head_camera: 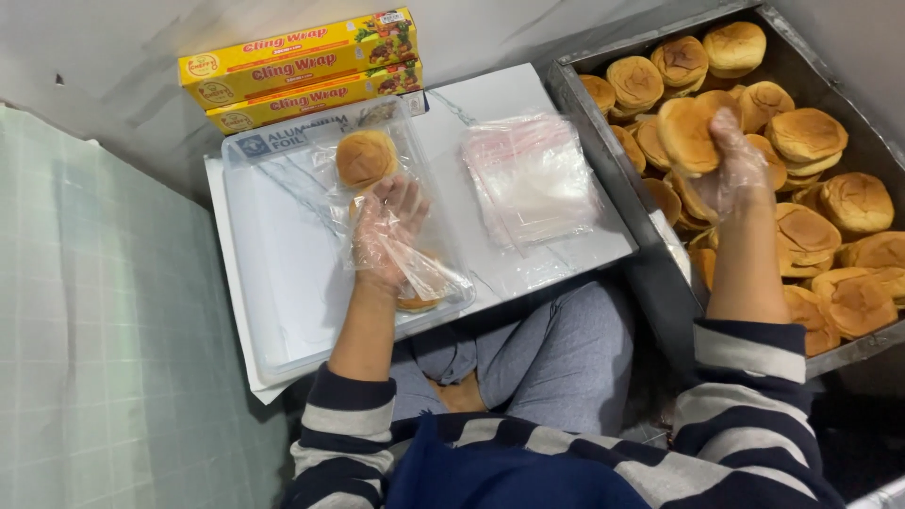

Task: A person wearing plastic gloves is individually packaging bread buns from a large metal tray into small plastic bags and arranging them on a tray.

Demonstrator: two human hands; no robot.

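A round golden-brown bun [688,132], upper right of frame, is gripped by the gloved right hand [731,170] above a metal tray [575,85]. The left hand [388,231], fingers spread, steadies a clear plastic bag [415,179] at centre; released, its mouth could close.

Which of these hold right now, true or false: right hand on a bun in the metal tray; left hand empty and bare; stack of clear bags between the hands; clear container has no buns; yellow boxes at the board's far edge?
1. The right hand grips a bun in the metal tray. True.
2. The left hand is bare. False: it wears a thin plastic glove.
3. A stack of clear bags lies between the hands. True.
4. The clear container has no buns. False: one bun lies at its far end.
5. Yellow boxes sit at the far edge. True.
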